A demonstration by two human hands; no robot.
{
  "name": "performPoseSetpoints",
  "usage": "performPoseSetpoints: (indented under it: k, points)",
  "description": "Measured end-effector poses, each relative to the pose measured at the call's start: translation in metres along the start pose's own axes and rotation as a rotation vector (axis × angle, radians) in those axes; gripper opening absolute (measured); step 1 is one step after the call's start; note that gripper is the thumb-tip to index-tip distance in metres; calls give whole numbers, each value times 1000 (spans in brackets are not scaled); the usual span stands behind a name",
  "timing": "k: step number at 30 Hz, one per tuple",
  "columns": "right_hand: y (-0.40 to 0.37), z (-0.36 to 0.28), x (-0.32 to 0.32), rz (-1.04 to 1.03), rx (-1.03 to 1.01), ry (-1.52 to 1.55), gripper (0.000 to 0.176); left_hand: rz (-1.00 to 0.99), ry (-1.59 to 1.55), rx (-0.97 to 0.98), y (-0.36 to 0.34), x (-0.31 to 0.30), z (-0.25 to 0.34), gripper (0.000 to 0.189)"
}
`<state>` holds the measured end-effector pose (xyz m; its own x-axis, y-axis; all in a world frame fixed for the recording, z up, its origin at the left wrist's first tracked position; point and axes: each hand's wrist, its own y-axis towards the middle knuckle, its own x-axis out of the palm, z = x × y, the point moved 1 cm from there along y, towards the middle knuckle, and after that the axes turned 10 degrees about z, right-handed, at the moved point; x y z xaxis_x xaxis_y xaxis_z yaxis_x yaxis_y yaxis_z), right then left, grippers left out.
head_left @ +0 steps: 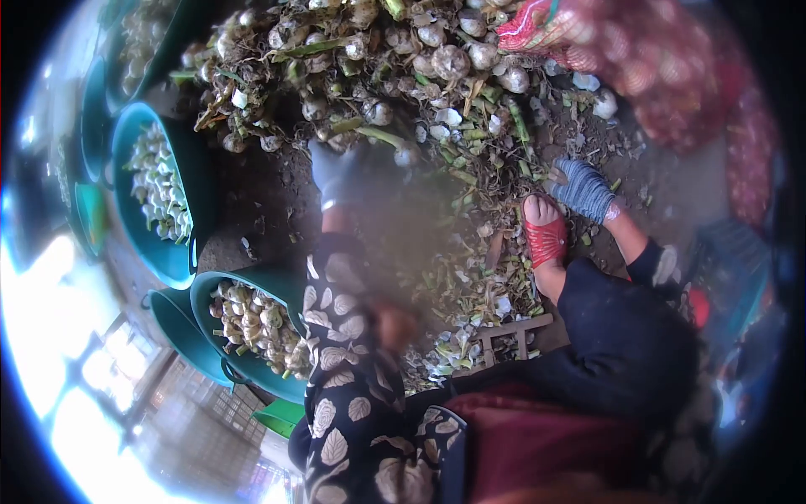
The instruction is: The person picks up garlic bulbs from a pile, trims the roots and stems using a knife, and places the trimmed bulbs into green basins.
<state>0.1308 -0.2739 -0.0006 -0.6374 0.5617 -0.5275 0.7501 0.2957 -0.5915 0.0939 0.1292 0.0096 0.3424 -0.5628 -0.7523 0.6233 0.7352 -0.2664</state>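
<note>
My left hand, in a pale glove, reaches out to the near edge of a pile of garlic with dry roots and stalks. A blur over the view smears its fingers, beside a green garlic stalk. My right hand wears a blue-grey knit glove and is low over the ground, just beyond my foot in a red sandal. Its fingers are curled together, and I cannot tell what is inside them. Cut stalks and papery skins litter the ground between my hands.
At the left stand a teal tub of pale garlic pieces and another tub of whole trimmed bulbs. Red mesh sacks of bulbs lie at the upper right. A small frame sits near my leg, and a blue crate stands at the right.
</note>
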Motion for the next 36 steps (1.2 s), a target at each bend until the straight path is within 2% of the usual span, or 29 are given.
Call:
performPoseSetpoints:
  k: [1,2,4,5,6,8,9,10,11,12,13,14,15,16,17,19,20,22,24,30,33,36]
  points:
    - [-4,-3,3,33,-37,136,44,-13,-279,-24,-18,2,1,63]
    - [-5,-7,4,59,-76,36,43,-28,-558,-56,-32,2,-1,60]
    - [-7,-25,-1,92,-144,-174,40,-112,-710,-140,-55,4,-36,67]
    - [-7,-29,0,66,-113,-25,39,-156,-781,-193,-71,1,-42,70]
    - [-7,-33,0,87,-138,-20,38,-178,-817,-156,-89,0,-45,73]
    - [-8,-43,-3,142,-194,-16,37,-221,-903,-72,-121,-6,-5,79]
    - [-11,-55,-5,142,-192,78,34,-327,-924,-32,-124,-6,8,86]
    - [-14,-71,-9,149,-192,171,31,-409,-980,-37,-126,-6,19,76]
    - [-21,-97,-20,176,-230,37,24,-493,-1035,-41,-128,-5,29,66]
    - [-21,-100,-22,217,-352,-130,22,-579,-1088,-45,-131,-2,35,57]
    - [-24,-105,-25,238,-418,-151,26,-553,-1015,33,-132,4,31,60]
    - [-28,-110,-28,257,-485,-170,33,-563,-862,18,-141,1,45,81]
    - [-31,-117,-35,227,-550,-222,40,-630,-817,104,-141,6,40,78]
    - [-31,-116,-29,391,-760,-206,24,-682,-738,114,-144,9,29,75]
    - [-33,-121,-30,371,-775,-231,24,-735,-658,129,-146,10,27,72]
    - [-38,-126,-26,315,-761,-345,26,-780,-638,-56,-165,5,35,70]
    - [-43,-133,-28,234,-716,-452,28,-789,-622,-87,-171,4,37,71]
    - [-49,-133,-29,234,-786,-484,31,-766,-604,-63,-180,3,36,72]
    - [-53,-132,-27,213,-751,-483,31,-716,-590,6,-186,3,33,74]
    - [-51,-130,-31,245,-777,-491,30,-445,-503,275,-183,9,17,78]
    - [-48,-119,-26,270,-806,-409,40,-347,-406,396,-173,15,-5,80]
    - [-47,-114,-24,254,-773,-397,48,-308,-352,472,-171,17,4,82]
